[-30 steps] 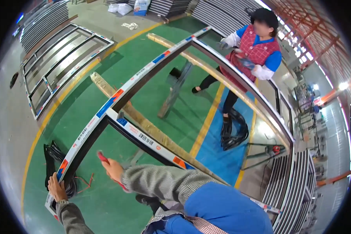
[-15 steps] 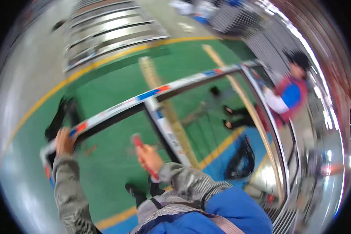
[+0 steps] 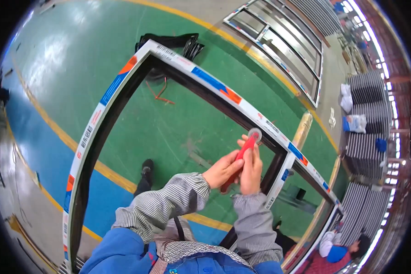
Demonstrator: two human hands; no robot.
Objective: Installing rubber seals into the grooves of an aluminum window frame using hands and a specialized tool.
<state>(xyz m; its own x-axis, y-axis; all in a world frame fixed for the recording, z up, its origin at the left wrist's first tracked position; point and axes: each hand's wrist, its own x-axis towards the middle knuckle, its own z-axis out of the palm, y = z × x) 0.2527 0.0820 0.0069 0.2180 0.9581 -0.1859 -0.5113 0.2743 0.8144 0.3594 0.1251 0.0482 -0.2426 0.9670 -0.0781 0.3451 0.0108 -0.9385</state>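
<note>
A red-handled roller tool (image 3: 237, 167) with a pale round wheel at its tip is held in front of my body. My left hand (image 3: 220, 171) closes on the handle from the left side. From the right, my right hand (image 3: 251, 171) wraps the same handle, its fingers just below the wheel. The wheel end lies close to the inner edge of a large window frame (image 3: 93, 119), which has a dark inner channel and white, blue and orange film on its faces. Both hands are over the frame's opening, near the crossbar (image 3: 282, 176).
Black rubber strips (image 3: 187, 43) lie beyond the frame's far corner. A wooden beam (image 3: 302, 132) runs under the frame on the right. Another frame (image 3: 283, 64) rests on the floor farther off. A person (image 3: 335, 251) sits at the lower right. Orange strips (image 3: 160, 97) lie on the green floor.
My left hand has left the frame's corner and joined my right hand on the roller tool. My view has swung left, so the frame's left side now shows more fully.
</note>
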